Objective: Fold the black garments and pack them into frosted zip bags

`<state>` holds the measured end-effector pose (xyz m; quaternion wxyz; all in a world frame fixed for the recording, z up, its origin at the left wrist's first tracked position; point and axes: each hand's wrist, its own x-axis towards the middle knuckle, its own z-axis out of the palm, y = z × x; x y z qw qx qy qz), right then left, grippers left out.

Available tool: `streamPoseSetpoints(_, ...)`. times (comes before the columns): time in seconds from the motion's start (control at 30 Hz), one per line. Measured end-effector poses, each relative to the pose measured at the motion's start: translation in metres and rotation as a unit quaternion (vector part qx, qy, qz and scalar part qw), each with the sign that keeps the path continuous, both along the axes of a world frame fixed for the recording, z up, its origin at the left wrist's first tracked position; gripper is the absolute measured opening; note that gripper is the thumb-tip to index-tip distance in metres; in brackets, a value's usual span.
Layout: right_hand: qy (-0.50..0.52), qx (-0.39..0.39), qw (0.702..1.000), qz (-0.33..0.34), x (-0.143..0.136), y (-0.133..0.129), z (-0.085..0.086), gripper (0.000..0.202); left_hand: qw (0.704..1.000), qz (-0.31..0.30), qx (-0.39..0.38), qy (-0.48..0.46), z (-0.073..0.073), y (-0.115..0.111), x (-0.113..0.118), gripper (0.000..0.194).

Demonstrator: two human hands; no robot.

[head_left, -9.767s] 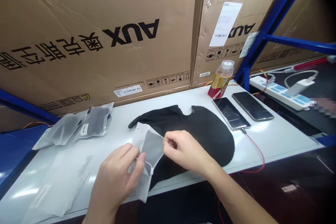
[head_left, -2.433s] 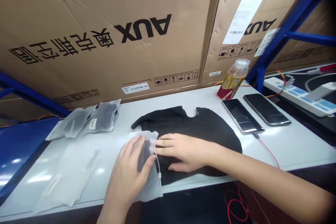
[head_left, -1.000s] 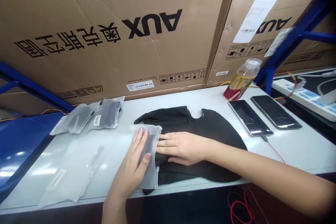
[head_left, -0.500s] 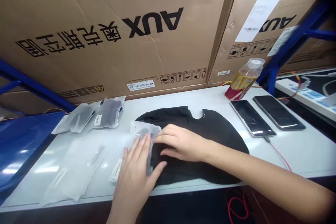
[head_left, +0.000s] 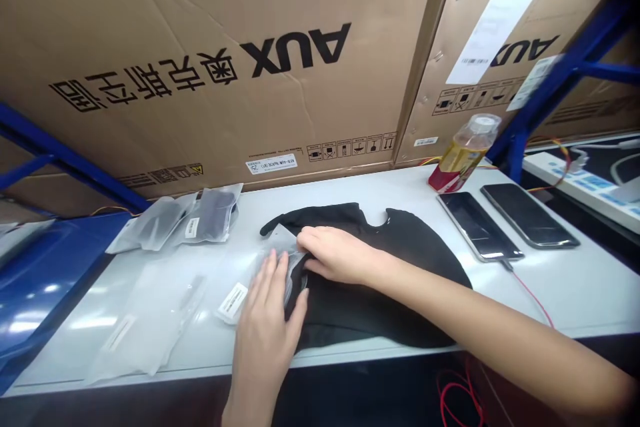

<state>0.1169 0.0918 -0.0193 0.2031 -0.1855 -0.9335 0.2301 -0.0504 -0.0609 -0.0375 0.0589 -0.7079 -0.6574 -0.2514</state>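
A frosted plastic bag [head_left: 281, 240] with a white label lies at the middle of the table, its right part over a black cloth piece [head_left: 380, 280]. My left hand [head_left: 267, 310] rests on the bag with its fingers stretched out, the thumb apart near the cloth. My right hand [head_left: 333, 255] is closed at the bag's upper right edge, fingertips curled and pinching it. Some of the black cloth bunches up beside the bag between my two hands. What lies inside the bag is mostly hidden under my left hand.
Filled frosted bags [head_left: 213, 215] lie at the back left, flat see-through bags [head_left: 145, 320] at the front left. Two phones [head_left: 480, 225] and a drink bottle [head_left: 463, 155] are on the right. Large cardboard boxes [head_left: 200, 7] stand behind, between blue rack posts [head_left: 550, 90].
My right hand has closed at the bag's edge and shifted slightly up and right. My left hand has slid a little right and down, and more of the bag's label shows.
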Motion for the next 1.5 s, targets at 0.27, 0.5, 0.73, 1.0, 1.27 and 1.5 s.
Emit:
streamPoseSetpoints(0.27, 0.036, -0.253, 0.967, 0.016, 0.006, 0.006, -0.007, 0.084, 0.986, 0.083, 0.116, -0.085, 0.007, 0.004, 0.001, 0.040)
streamPoseSetpoints(0.5, 0.066, -0.370, 0.924, -0.075, -0.007, -0.020, -0.002, 0.067, 0.983, 0.103, 0.120, -0.089, 0.017, 0.008, 0.009, 0.031)
streamPoseSetpoints(0.73, 0.078, -0.384, 0.908, -0.146, -0.011, -0.033, -0.023, 0.044, 0.991, 0.092, 0.095, -0.014, 0.015, 0.015, 0.012, 0.043)
streamPoseSetpoints(1.0, 0.039, -0.357, 0.925, -0.123, 0.003, -0.028, -0.009, 0.063, 0.997, 0.072, 0.030, -0.020, 0.018, 0.029, 0.012, 0.016)
streamPoseSetpoints(1.27, 0.017, -0.286, 0.942, -0.176, -0.010, -0.038, -0.006, 0.059, 0.993, 0.100, 0.064, -0.022, 0.023, 0.026, 0.011, 0.018)
streamPoseSetpoints(1.5, 0.013, -0.187, 0.956, -0.225, -0.008, -0.041, -0.016, 0.038, 0.989, 0.128, 0.024, 0.074, 0.023, 0.045, 0.027, 0.016)
